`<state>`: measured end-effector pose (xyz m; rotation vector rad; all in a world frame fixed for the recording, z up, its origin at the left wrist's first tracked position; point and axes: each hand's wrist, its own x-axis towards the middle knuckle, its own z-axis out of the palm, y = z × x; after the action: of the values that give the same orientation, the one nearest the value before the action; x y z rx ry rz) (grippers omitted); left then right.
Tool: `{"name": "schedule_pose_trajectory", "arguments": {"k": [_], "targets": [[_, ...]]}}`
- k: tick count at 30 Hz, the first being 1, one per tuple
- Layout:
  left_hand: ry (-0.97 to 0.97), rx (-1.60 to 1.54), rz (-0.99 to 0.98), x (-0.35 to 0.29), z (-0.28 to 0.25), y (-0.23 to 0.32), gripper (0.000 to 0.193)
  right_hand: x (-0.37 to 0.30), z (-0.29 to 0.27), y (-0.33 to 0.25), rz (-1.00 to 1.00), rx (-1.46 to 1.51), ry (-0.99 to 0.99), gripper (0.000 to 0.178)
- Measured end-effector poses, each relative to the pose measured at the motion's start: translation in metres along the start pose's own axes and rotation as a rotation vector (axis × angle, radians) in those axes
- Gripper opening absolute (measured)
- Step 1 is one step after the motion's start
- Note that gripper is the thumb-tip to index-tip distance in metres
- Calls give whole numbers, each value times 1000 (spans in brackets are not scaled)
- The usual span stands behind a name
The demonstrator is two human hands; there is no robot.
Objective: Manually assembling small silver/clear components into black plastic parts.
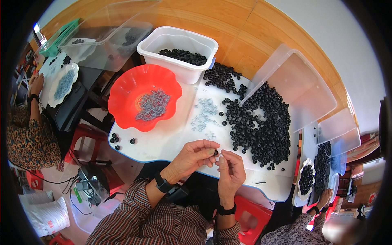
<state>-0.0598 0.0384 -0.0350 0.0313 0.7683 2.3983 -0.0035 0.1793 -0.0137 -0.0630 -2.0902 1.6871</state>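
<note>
Over the remote feed I saw the small dark bead (pixel 216 152) pinched in the left hand (pixel 196 158) between thumb and finger, just left of the right hand's (pixel 232 169) curled fingertips, though I couldn't tell whether those gripped anything.

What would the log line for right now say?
left hand: pinching small black piece; right hand: close beside it, grip unclear; red bowl: grey pieces inside; white tub: black beads inside
</note>
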Motion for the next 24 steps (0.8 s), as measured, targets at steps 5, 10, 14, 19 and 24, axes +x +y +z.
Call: {"name": "schedule_pose_trajectory", "arguments": {"k": [5, 10, 14, 19, 24], "targets": [[-4, 28, 18, -3, -3, 3, 23, 0, 6, -3, 32, 17, -1, 14], [15, 87, 13, -5, -4, 5, 22, 2, 8, -3, 6, -8, -48, 13], [21, 209, 31, -7, -5, 7, 20, 2, 7, -4, -9, -39, -67, 13], [-16, 386, 13, -12, -9, 16, 19, -1, -1, 3, 179, 56, -177, 11], [-95, 435, -45, -15, -15, 23, 21, 1, -5, 4, 289, 118, -257, 10]]}}
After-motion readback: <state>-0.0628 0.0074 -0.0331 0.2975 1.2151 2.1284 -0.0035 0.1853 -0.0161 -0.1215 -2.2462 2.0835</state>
